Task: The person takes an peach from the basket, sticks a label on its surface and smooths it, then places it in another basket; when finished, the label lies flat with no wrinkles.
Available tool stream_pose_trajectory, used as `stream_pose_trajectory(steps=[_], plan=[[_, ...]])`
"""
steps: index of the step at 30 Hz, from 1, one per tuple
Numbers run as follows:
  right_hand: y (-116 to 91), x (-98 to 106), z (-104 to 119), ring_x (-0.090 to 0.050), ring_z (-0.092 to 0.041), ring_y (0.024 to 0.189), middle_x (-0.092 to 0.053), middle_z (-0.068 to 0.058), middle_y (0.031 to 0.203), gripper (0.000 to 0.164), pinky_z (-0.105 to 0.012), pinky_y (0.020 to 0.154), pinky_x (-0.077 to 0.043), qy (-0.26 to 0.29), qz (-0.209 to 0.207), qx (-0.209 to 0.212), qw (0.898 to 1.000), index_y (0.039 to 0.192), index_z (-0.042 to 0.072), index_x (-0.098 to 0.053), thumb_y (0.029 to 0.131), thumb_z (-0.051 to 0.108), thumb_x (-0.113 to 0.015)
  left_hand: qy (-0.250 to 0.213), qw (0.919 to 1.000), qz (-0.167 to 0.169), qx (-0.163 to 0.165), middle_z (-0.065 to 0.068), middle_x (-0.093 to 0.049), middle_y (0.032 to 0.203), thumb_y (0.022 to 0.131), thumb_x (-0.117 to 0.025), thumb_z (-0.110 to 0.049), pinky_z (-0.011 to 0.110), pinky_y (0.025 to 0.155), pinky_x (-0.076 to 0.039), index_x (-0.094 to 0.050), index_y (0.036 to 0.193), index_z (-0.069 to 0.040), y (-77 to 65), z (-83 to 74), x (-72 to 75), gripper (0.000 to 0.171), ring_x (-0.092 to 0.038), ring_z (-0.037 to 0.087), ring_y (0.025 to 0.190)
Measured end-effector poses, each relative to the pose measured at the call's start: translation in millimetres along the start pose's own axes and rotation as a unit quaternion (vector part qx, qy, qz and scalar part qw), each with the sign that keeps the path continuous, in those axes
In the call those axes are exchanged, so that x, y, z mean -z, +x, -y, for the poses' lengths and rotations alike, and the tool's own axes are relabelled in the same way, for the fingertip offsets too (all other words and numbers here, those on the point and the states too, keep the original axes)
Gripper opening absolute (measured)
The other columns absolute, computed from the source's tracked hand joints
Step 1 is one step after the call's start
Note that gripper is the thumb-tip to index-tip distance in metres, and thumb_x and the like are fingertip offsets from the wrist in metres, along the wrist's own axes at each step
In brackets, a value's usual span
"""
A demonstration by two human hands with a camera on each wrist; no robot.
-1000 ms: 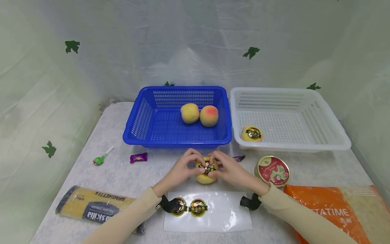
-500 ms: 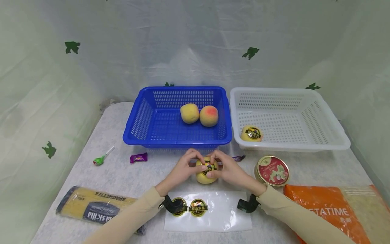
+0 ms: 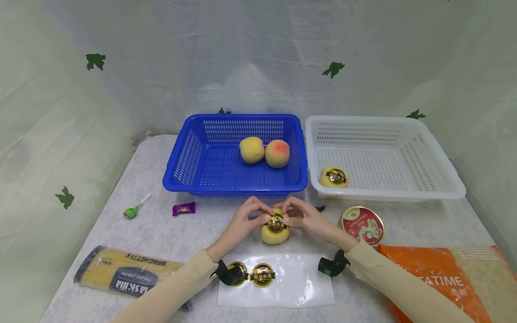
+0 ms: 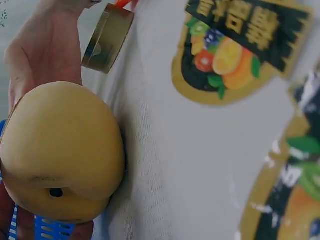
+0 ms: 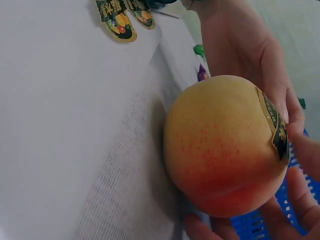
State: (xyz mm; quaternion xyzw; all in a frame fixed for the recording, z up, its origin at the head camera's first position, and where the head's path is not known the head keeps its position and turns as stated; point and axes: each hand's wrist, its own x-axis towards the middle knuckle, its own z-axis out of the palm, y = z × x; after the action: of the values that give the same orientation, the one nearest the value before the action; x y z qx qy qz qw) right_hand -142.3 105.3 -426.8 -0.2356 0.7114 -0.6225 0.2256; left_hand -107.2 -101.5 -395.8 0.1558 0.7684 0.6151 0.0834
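Observation:
A yellow peach [image 3: 274, 237] rests on the table between both hands, with a round black-and-gold fruit sticker [image 3: 276, 224] on its top side. My left hand [image 3: 243, 220] holds it from the left, thumb at the sticker's edge. From the right, my right hand [image 3: 310, 222] curls around it, thumb also on the label's edge. The right wrist view shows the peach's red-blushed side [image 5: 220, 165]; the left wrist view shows its dimpled underside [image 4: 57, 190]. Just in front lies a white sticker sheet [image 3: 300, 280] bearing two more stickers, one partly behind the left wrist camera.
A blue basket [image 3: 235, 188] with two peaches stands behind the hands. Beside it, a white basket [image 3: 383, 194] contains one stickered peach [image 3: 334, 176]. A lollipop [image 3: 131, 212], purple candy [image 3: 183, 208] and spaghetti pack [image 3: 121, 269] lie left; a round tin [image 3: 362, 226] and orange bag [image 3: 428, 278] lie right.
The fingers and thumbs have shifted outward on the peach, uncovering more of its sticker. The right hand now covers most of a purple wrapper behind it. The baskets have not moved.

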Motion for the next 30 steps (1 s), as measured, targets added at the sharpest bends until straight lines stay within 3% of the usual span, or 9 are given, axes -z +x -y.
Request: stream_pose_trajectory(steps=[5, 10, 16, 21, 26, 30], plan=[[5.2, -9.1, 3.6, -0.056, -0.027, 0.098, -0.052, -0.014, 0.117, 0.026, -0.035, 0.078, -0.048, 0.004, -0.023, -0.04, 0.999, 0.094, 0.003, -0.043, 0.086, 0.02, -0.062, 0.027, 0.9995, 0.003, -0.018, 0.013, -0.047, 0.1, 0.077, -0.069, -0.004, 0.044, 0.09, -0.04, -0.058, 0.092, 0.003, -4.8, -0.5, -4.9, 0.02, -0.044, 0.023, 0.101], [9.1, -15.9, 5.8, -0.057, -0.024, 0.088, -0.056, -0.014, 0.108, 0.021, -0.031, 0.069, -0.046, -0.021, -0.057, -0.026, 0.998, 0.09, 0.003, -0.044, 0.086, 0.015, -0.061, 0.063, 0.9971, -0.023, -0.036, 0.013, -0.045, 0.1, 0.07, -0.076, -0.006, 0.042, 0.086, -0.042, -0.05, 0.087, 0.002, -7.7, -1.9, -12.0, 0.031, -0.046, 0.024, 0.099], [5.4, -24.9, 31.8, -0.055, -0.025, 0.084, -0.056, -0.02, 0.103, 0.016, -0.03, 0.061, -0.044, -0.008, -0.077, -0.021, 0.997, 0.083, -0.001, -0.042, 0.087, 0.004, -0.057, 0.022, 0.9978, -0.052, -0.036, 0.015, -0.044, 0.092, 0.07, -0.075, -0.002, 0.038, 0.086, -0.044, -0.051, 0.081, 0.005, -9.4, -0.1, -14.1, 0.028, -0.049, 0.026, 0.103], [9.8, -25.1, 20.8, -0.055, -0.023, 0.076, -0.058, -0.018, 0.102, 0.016, -0.028, 0.05, -0.04, 0.003, -0.091, -0.033, 0.995, 0.084, 0.001, -0.043, 0.087, 0.008, -0.057, -0.004, 0.9973, -0.059, -0.043, 0.016, -0.044, 0.089, 0.071, -0.073, 0.001, 0.039, 0.089, -0.043, -0.051, 0.08, 0.006, -9.7, 3.8, -13.5, 0.023, -0.049, 0.028, 0.105], [11.3, -20.4, 9.8, -0.048, -0.015, 0.064, -0.055, -0.012, 0.096, 0.018, -0.027, 0.051, -0.04, -0.001, -0.081, -0.035, 0.996, 0.09, 0.002, -0.047, 0.089, 0.017, -0.056, -0.016, 0.9975, -0.059, -0.035, 0.017, -0.046, 0.09, 0.073, -0.071, 0.002, 0.043, 0.085, -0.045, -0.052, 0.079, 0.007, -8.1, 4.1, -11.8, 0.021, -0.05, 0.029, 0.102], [9.6, -10.6, 6.1, -0.054, -0.018, 0.078, -0.051, -0.011, 0.102, 0.022, -0.031, 0.066, -0.048, -0.003, -0.034, -0.04, 0.999, 0.101, 0.001, -0.051, 0.089, 0.018, -0.057, -0.033, 0.998, -0.044, -0.032, 0.018, -0.046, 0.092, 0.074, -0.069, 0.005, 0.043, 0.087, -0.044, -0.055, 0.082, 0.01, -6.6, 4.8, -9.8, 0.017, -0.049, 0.031, 0.106]])
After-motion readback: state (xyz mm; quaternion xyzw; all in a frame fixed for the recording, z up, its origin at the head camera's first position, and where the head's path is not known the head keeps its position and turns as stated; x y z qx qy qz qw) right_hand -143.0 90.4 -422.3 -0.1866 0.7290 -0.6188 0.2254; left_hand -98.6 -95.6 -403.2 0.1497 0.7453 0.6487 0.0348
